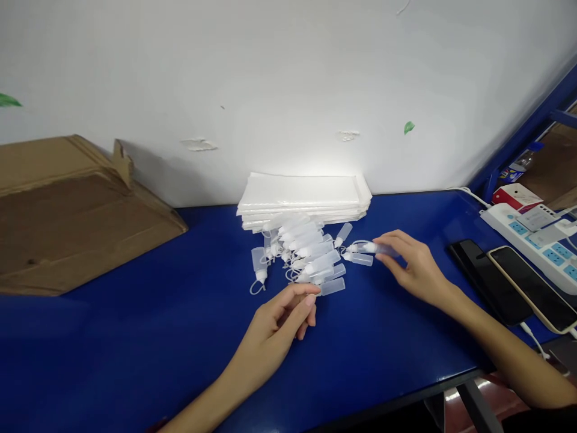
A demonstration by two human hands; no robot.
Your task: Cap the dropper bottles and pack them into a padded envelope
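Note:
A heap of small translucent plastic squeeze bottles point(311, 249) with white caps and looped straps lies on the blue table point(148, 349). My right hand point(412, 264), at the heap's right side, has its thumb and fingers closed on one squeeze bottle point(370, 247), its capped end pointing left. Just below that bottle, another bottle point(361, 259) lies on the table. At the front of the heap, my left hand point(283, 319) pinches the cap end of a squeeze bottle point(333, 286) between thumb and index finger. Its fingertips partly hide that cap.
Behind the heap, a stack of white padded mailers point(302, 191) rests against the wall. An open cardboard box point(85, 222) stands at left. On the right are a black phone point(489, 282), a second phone point(534, 288), a white power strip point(536, 240) and cables.

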